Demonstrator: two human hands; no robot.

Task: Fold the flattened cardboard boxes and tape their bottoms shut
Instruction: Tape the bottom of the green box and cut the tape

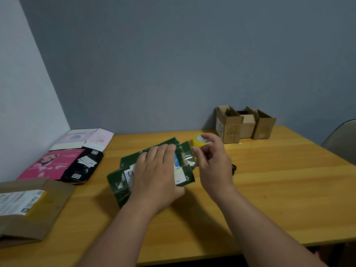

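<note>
A dark green box (117,182) with white labels stands at the middle of the wooden table (269,185). My left hand (157,174) lies flat over its upper face and presses it down. A strip of clear tape (187,158) runs across the box's right end. My right hand (213,162) pinches that strip between thumb and fingers. A yellow tape roll (198,140) sits just behind my right hand, partly hidden by it.
Flattened boxes lie at the left: a pale pink one (84,138), a pink one (48,163), a black one (84,167) and a brown one with a label (28,207). Three brown folded boxes (244,122) stand by the wall. A chair back (342,139) shows at right.
</note>
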